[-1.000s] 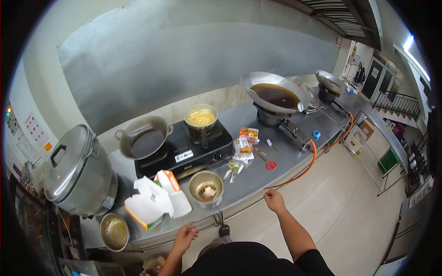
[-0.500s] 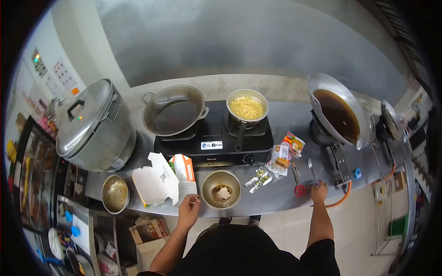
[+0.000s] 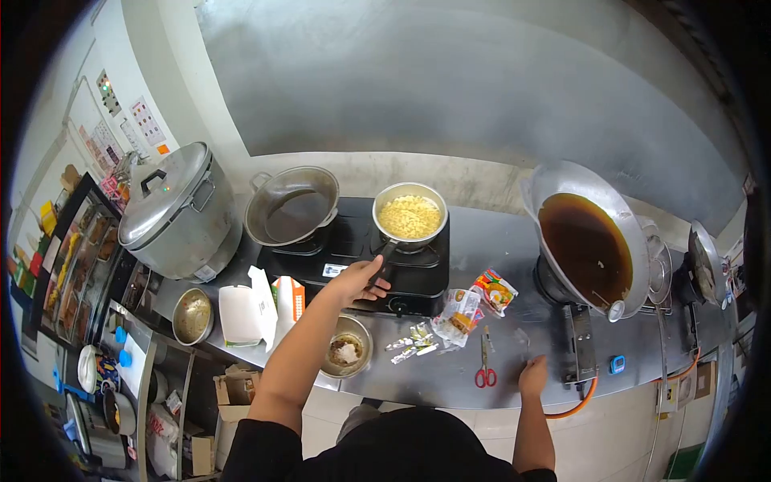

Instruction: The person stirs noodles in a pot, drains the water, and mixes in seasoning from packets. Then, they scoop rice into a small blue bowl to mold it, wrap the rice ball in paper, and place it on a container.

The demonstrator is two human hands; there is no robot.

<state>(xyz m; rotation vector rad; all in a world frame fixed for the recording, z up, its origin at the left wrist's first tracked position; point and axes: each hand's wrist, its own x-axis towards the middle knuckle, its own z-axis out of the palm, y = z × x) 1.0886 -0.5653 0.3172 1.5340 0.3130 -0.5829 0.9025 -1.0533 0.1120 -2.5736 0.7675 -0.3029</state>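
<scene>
My left hand (image 3: 359, 283) is on the black handle (image 3: 389, 253) of a small saucepan (image 3: 410, 189), thumb on one side and fingers on the other. Yellow noodles (image 3: 409, 216) in liquid fill the saucepan, which sits on the right burner of the black gas stove (image 3: 353, 277). By the counter's front edge, my right hand (image 3: 532, 376) is closed on the end of a fork (image 3: 524, 341), which looks faint and blurred. A metal bowl (image 3: 348, 328) with dark sauce and pale powder stands below my left forearm.
Red-handled scissors (image 3: 485, 376), torn sachets (image 3: 413, 343) and noodle wrappers (image 3: 459, 315) lie on the counter. A wok of dark liquid (image 3: 585, 241) stands right. At left are a wide pan (image 3: 292, 210), a lidded pot (image 3: 181, 217), an open carton (image 3: 239, 313) and another bowl (image 3: 193, 316).
My left hand has moved from beside the carton up and forward to the saucepan's handle. My right hand stays near the front edge with the fork. The camera view has shifted.
</scene>
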